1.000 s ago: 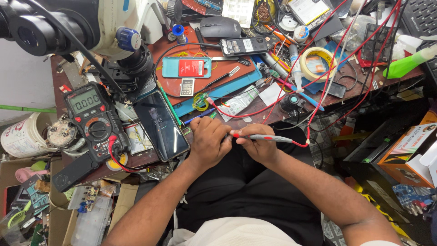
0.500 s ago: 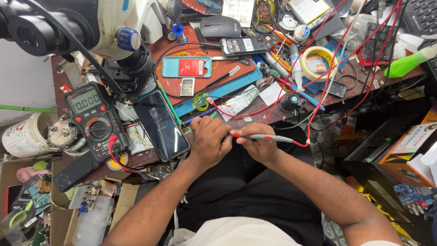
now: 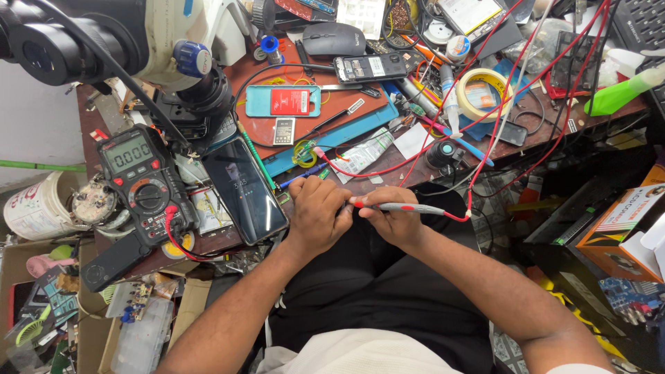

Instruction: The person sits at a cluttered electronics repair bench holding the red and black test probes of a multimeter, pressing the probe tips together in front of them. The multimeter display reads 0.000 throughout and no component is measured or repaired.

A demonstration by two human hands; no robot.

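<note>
Right hand (image 3: 391, 220) pinches the red-and-grey probe (image 3: 409, 207) over the lap, tip aimed at the left hand (image 3: 317, 215). That left hand is curled shut on something it hides completely. Just beyond, a dark phone (image 3: 244, 190) lies on the bench edge, the multimeter (image 3: 144, 183) beside it. Farther back, the microscope (image 3: 104, 38) is cropped by the frame.

Your left hand (image 3: 317, 216) is curled knuckles-up, fingers folded in; your right hand (image 3: 391, 220) meets it in a pinching grip, forearms angled inward.
</note>
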